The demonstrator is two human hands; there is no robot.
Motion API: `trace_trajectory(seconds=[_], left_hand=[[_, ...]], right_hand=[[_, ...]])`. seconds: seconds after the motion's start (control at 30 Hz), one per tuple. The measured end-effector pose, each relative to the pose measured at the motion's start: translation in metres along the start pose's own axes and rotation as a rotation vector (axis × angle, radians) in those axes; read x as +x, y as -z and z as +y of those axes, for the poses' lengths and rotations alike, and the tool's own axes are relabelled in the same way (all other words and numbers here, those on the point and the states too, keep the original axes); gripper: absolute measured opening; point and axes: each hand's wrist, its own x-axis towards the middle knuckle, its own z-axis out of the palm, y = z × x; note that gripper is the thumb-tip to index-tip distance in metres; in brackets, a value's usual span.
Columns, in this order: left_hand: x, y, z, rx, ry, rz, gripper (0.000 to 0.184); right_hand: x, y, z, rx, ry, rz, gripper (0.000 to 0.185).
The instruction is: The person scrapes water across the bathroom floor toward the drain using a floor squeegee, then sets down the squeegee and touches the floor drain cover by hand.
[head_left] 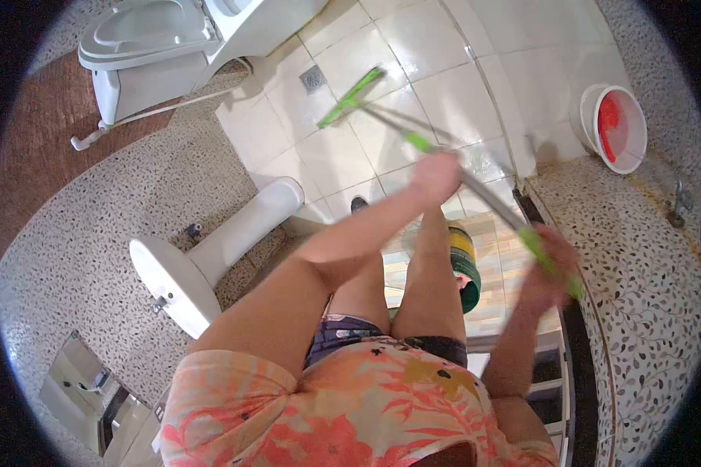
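My left hand [436,177] is wrapped round the middle of a grey pole [487,202] with green sections. Farther up, my right hand [554,265] is closed round the green grip at the pole's upper end, slightly blurred. The pole slants away from me to a green floor wiper head [352,97], which rests on the shiny white floor tiles [343,148] near a square drain [313,79].
A white toilet [144,47] stands at the upper left, with a pedestal sink [175,284] below it. At the right is a white bucket [633,132] with something red inside. A green container [469,288] stands beside my leg, near a doorway edge.
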Motion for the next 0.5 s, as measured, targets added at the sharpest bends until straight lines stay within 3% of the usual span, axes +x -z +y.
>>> trace_trajectory(seconds=[0.03, 0.07, 0.1, 0.13, 0.23, 0.3, 0.37, 0.4, 0.43, 0.5], left_hand=[[0.0, -0.014, 0.03, -0.071, -0.204, 0.183, 0.018], [-0.01, 0.001, 0.075, -0.163, -0.266, 0.16, 0.021], [0.003, -0.012, 0.108, -0.152, -0.27, 0.048, 0.025], [0.005, -0.012, 0.132, -0.213, -0.268, 0.069, 0.027], [0.015, -0.02, 0.153, -0.246, -0.285, 0.191, 0.028], [0.023, -0.022, 0.139, -0.206, -0.297, 0.295, 0.028], [0.028, -0.011, 0.103, -0.108, -0.21, 0.143, 0.032], [0.032, -0.004, 0.082, -0.235, -0.106, 0.144, 0.03], [0.036, -0.009, 0.054, -0.18, -0.065, 0.285, 0.026], [0.043, -0.013, -0.008, -0.167, 0.067, 0.339, 0.023]], right_hand=[[0.0, 0.039, -0.005, 0.412, -0.036, 0.167, 0.016], [0.001, 0.077, -0.01, 0.754, -0.014, 0.342, 0.018], [0.006, 0.1, -0.019, 0.929, 0.117, 0.211, 0.016], [0.01, 0.117, -0.025, 1.094, 0.249, 0.069, 0.016], [0.012, 0.139, 0.005, 0.851, 0.235, 0.069, 0.017], [0.02, 0.112, -0.006, 0.741, 0.235, 0.128, 0.015], [0.023, 0.1, 0.031, 0.991, 0.095, 0.147, 0.009], [0.028, 0.081, 0.043, 0.858, 0.147, 0.115, 0.007], [0.033, 0.063, 0.055, 0.727, 0.203, 0.091, 0.008], [0.052, -0.026, 0.006, 0.362, 0.356, 0.009, 0.007]])
